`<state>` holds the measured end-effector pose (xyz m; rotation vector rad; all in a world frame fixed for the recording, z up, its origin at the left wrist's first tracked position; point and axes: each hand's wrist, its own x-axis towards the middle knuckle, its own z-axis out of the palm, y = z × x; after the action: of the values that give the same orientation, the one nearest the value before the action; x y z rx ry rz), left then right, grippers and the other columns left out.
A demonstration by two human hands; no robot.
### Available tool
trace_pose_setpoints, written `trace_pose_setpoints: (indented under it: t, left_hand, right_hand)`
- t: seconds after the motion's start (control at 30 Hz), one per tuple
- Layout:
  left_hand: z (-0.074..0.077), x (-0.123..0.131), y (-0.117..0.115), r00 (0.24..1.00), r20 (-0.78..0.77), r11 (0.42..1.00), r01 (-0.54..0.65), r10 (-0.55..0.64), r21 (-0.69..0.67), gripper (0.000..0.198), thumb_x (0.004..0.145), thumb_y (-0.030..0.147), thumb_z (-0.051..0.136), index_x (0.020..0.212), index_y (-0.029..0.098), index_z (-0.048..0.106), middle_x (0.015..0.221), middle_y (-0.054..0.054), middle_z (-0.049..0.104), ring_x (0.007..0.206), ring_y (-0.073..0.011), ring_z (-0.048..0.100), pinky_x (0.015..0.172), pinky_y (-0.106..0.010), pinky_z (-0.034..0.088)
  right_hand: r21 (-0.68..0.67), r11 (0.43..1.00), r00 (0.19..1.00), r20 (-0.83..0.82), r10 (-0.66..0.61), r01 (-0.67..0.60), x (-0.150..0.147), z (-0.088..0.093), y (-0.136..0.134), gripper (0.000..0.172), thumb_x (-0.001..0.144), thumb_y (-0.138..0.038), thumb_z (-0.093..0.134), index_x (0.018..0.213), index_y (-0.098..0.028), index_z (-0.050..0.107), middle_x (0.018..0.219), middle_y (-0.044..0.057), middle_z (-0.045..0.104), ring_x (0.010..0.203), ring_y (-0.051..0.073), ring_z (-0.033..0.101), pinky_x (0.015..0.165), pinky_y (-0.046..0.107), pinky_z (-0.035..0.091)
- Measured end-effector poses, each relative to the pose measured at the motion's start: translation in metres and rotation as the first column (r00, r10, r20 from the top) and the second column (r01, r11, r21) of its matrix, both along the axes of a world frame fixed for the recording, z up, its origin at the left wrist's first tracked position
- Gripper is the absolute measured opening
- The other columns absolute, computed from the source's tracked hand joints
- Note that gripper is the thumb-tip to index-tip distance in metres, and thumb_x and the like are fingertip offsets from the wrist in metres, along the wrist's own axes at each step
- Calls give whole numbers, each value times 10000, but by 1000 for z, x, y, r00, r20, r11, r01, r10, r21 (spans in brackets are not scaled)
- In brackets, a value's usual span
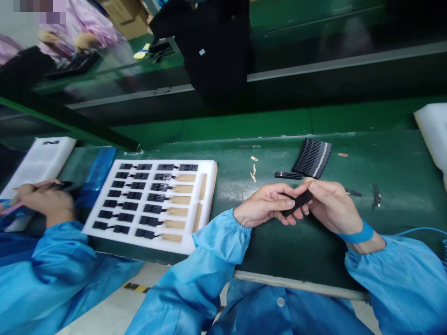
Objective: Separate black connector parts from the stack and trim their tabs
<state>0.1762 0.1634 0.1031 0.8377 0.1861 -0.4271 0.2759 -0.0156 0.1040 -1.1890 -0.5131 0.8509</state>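
Observation:
A small black flat part is held between both of my hands above the green table. My left hand is closed on its left end, thumb on top. My right hand pinches the other end, and a blue band circles that wrist. Just beyond my hands lies a fanned row of thin black parts with a pale line across it. Beside that row is a black strip-like piece. The exact kind of the held part cannot be made out.
Left of me stands a white foam tray with several black parts in its slots. Small pale scraps and dark bits lie on the table. A co-worker's hand is at far left; white foam stands right.

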Motion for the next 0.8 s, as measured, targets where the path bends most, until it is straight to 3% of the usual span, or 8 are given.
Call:
trace_pose_setpoints:
  t: [0.13, 0.3, 0.47, 0.7, 0.8]
  left_hand:
    - [3, 2, -2, 999, 10, 996, -44, 44, 79, 519, 757, 448, 891, 1070, 139, 615, 853, -77, 765, 670, -149, 734, 586, -205, 570]
    - [4, 6, -8, 955, 73, 907, -297, 288, 300, 537, 752, 475, 881, 1077, 126, 633, 854, -75, 775, 710, -151, 732, 677, -252, 585]
    - [2, 6, -10, 947, 105, 880, -320, 303, 352, 518, 764, 473, 871, 1078, 124, 655, 868, -84, 777, 726, -151, 732, 686, -254, 581]
    - [1, 6, -10, 952, 102, 892, -305, 287, 334, 518, 763, 461, 873, 1089, 121, 657, 853, -87, 776, 732, -154, 727, 686, -258, 574]
    - [-1, 6, -7, 965, 93, 895, -262, 245, 361, 508, 776, 469, 860, 1088, 123, 659, 853, -89, 774, 713, -154, 726, 670, -259, 584]
  right_hand:
    - [-71, 997, 1000, -9, -25, 25, 4, -2, 1, 354, 976, -507, 660, 971, -177, 787, 707, 22, 625, 560, 135, 587, 519, 265, 478]
    - [-197, 935, 926, 301, -229, 295, 9, -1, 4, 401, 1018, -527, 585, 1120, -190, 776, 738, 17, 639, 609, 126, 581, 582, 255, 510]
    - [-245, 920, 848, 509, -146, 305, 8, -4, 3, 367, 902, -505, 754, 1087, -188, 762, 796, 37, 705, 643, 150, 646, 612, 272, 556]
    - [-287, 920, 913, 380, -145, 265, 10, -3, 4, 515, 974, -651, 577, 957, -165, 746, 654, 24, 644, 506, 120, 574, 464, 230, 490]
    - [-297, 928, 936, 329, -124, 227, 11, 2, 4, 470, 924, -627, 673, 974, -162, 719, 664, 16, 647, 512, 106, 559, 464, 207, 472]
